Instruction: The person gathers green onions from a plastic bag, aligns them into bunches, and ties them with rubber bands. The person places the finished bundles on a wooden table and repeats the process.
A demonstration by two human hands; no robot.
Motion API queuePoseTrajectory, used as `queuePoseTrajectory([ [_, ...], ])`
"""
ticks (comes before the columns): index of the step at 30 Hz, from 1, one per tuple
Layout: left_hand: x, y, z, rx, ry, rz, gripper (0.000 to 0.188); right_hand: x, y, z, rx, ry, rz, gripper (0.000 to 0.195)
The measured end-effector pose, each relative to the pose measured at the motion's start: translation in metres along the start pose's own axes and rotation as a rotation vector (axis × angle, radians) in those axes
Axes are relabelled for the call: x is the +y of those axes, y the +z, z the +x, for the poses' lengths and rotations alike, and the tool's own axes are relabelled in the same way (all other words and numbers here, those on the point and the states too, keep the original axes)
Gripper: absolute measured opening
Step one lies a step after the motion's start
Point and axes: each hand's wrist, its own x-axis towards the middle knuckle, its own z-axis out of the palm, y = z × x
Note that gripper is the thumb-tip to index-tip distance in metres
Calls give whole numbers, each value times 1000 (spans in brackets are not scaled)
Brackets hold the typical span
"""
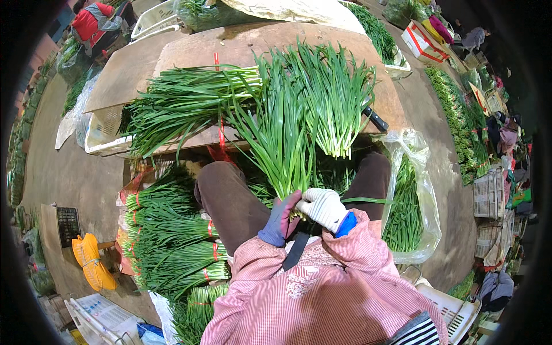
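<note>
Near my lap, my left hand [282, 220], in a purple and grey glove, is closed round the stem ends of a bunch of garlic chives [282, 142]. My right hand [323, 207], in a white striped knit glove, touches the same stem ends with bent fingers; whether it grips a stem is hidden. The bunch's leaves reach forward onto a wooden board [207, 43]. A loose pile of chives [194, 97] lies on the board to the left, another [336, 95] to the right. Beside the right pile rests a black-handled knife [375, 119], its blade mostly covered.
Chive bundles with red bands [181, 233] are stacked at my left. An open clear plastic bag [431, 215] with loose chives stands at my right. Red tape [221, 133] hangs at the board's near edge. Crates [108, 129] stand around, and a person in red [92, 26] is at the far left.
</note>
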Motion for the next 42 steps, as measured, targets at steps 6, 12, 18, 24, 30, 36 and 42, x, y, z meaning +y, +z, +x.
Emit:
queuePoseTrajectory([
  [6, -8, -23, 3, -135, 263, 418, 35, 2, 0, -1, 94, 104, -128, 36],
  [12, -26, -51, 14, -78, 818, 1065, 59, 8, -4, 1, 170, -37, -230, 30],
  [18, -19, -36, 8, -277, 567, 732, 52, 22, -1, -4, 255, 43, 191, 19],
  [24, -3, 0, -5, 3, -79, -101, 30, 17, 8, -6, 300, -38, 204, 18],
  [30, -10, -5, 0, 41, 286, 530, 24, -2, 7, -13, 370, -280, -37, 17],
  [36, -13, -10, 13, 83, -28, 31, 24, -35, -7, -32, 256, -260, 280, 9],
  [42, 0, 8, -2, 17, 8, 119, 37, 7, -111, -51, 725, 112, 793, 10],
])
